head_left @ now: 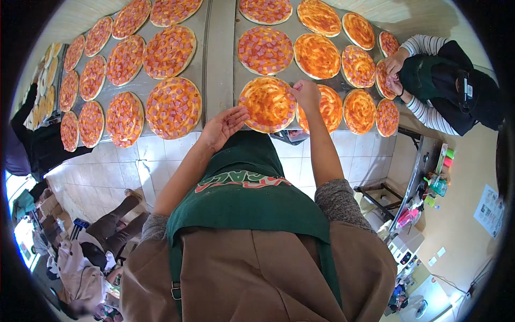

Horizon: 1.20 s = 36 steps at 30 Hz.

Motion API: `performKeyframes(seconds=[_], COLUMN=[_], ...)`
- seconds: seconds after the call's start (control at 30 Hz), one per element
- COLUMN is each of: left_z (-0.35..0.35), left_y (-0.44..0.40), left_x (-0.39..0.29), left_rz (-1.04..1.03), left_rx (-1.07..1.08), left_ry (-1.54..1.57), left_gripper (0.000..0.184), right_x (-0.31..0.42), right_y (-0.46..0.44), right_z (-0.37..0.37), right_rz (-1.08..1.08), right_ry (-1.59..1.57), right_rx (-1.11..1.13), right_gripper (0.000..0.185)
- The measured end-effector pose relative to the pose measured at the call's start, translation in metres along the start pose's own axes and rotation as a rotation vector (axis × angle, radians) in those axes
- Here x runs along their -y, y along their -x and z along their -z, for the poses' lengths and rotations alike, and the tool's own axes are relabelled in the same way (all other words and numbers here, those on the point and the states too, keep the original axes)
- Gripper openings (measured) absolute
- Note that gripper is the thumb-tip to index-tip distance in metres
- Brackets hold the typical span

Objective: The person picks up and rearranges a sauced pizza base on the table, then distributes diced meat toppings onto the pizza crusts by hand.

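A pizza base with red sauce and some ham cubes along its rim (266, 105) lies at the table's near edge in front of me. My left hand (225, 127) is at its lower left rim, palm turned up and fingers stretched, slightly cupped. No ham shows clearly in that palm. Over the pizza's right rim, my right hand (307, 95) has its fingertips pinched together; what they hold, if anything, is hidden. Right of it lies a pizza with sauce only (328, 110), partly covered by my right forearm. Behind is a pizza strewn with ham cubes (265, 51).
Several ham-topped pizzas (174, 107) fill the metal table (219, 80) on the left. At the right end, a co-worker in striped sleeves (429, 80) has both hands at a pizza (383, 79). Another person (32, 134) works at the far left. A side bench (416, 182) stands right.
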<state>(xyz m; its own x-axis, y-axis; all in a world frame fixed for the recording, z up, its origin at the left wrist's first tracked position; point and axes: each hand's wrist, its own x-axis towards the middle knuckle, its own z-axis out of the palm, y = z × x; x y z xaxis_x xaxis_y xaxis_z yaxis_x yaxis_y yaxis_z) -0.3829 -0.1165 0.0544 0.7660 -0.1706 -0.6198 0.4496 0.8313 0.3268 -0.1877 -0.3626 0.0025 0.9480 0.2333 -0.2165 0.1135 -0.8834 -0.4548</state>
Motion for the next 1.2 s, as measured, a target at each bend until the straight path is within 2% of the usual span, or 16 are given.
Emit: performKeyframes(seconds=[0.23, 0.33, 0.43, 0.53, 0.6, 0.7, 0.8, 0.9, 1.0, 1.1, 1.2], left_z=[0.001, 0.000, 0.000, -0.004, -0.005, 0.003, 0.007, 0.001, -0.007, -0.010, -0.010], left_y=[0.004, 0.004, 0.002, 0.001, -0.001, -0.006, -0.009, -0.006, -0.003, -0.001, -0.003], left_x=[0.000, 0.001, -0.001, 0.000, 0.000, 0.005, 0.007, 0.010, 0.010, 0.010, 0.012], left_rz=[-0.008, -0.010, -0.019, -0.044, -0.052, -0.047, -0.049, -0.057, -0.055, -0.046, -0.040], left_rx=[-0.008, 0.008, 0.037, 0.037, 0.045, 0.111, 0.186, 0.129, 0.078, 0.059, 0.042], left_ry=[-0.006, 0.004, 0.029, 0.052, 0.062, 0.064, 0.047, 0.025, -0.003, 0.005, -0.016], left_gripper=[0.042, 0.043, 0.046, 0.046, 0.045, 0.042, 0.040, 0.037, 0.036, 0.035, 0.034], right_x=[0.014, 0.022, 0.048, 0.093, 0.114, 0.140, 0.136, 0.132, 0.128, 0.121, 0.123], right_y=[-0.009, -0.010, 0.004, 0.047, 0.069, 0.095, 0.098, 0.098, 0.100, 0.101, 0.105], right_z=[-0.011, -0.011, 0.003, 0.013, 0.009, 0.015, 0.000, -0.002, 0.001, -0.006, -0.001], right_rz=[-0.067, 0.074, 0.121, 0.320, 0.542, 0.670, 0.708, 0.651, 0.506, 0.526, 0.370], right_ry=[-0.118, 0.016, -0.095, -0.436, -0.534, -0.504, -0.311, -0.359, -0.459, -0.428, -0.578], right_rx=[-0.008, -0.057, -0.066, 0.110, 0.272, 0.263, 0.164, 0.175, 0.299, 0.248, 0.350], right_gripper=[0.024, 0.028, 0.023, 0.023, 0.022, 0.025, 0.030, 0.030, 0.029, 0.031, 0.027])
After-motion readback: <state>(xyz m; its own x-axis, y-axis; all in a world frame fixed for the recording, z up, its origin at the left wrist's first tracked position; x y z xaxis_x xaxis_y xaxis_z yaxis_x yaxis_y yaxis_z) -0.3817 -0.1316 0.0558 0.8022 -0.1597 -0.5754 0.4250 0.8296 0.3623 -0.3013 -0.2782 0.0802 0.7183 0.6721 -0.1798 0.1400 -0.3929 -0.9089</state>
